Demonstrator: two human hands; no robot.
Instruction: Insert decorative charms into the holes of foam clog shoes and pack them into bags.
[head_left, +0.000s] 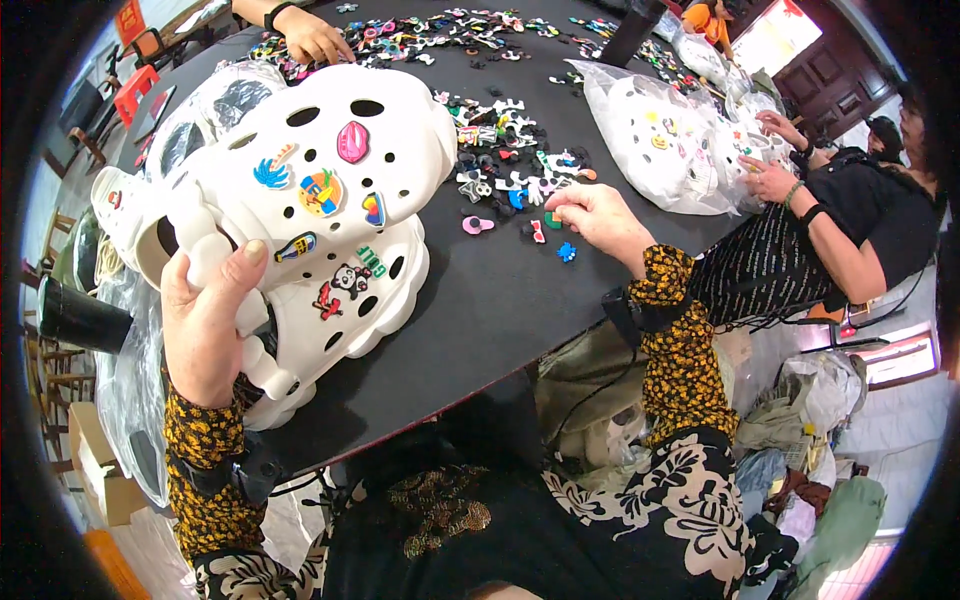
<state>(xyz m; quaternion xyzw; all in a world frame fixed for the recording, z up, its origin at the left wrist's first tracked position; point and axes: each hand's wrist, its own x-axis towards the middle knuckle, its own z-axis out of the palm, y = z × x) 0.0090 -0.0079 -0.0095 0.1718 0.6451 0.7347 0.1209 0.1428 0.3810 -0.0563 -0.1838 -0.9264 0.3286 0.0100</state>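
Observation:
My left hand grips a pair of white foam clogs at the strap side, thumb on top, holding them tilted above the table's left part. The upper clog carries several charms, among them pink lips, a blue palm tree and a bottle. On the lower clog sit a panda charm and green letters. My right hand is over the table with its fingertips pinched on a small green charm. Near it lie a blue charm, a red-and-white charm and a pink charm.
Loose charms are heaped along the black table. A co-worker's hand reaches in at the far side; another person's hands touch bagged white clogs at right. A dark cylinder and plastic-wrapped clogs are at left.

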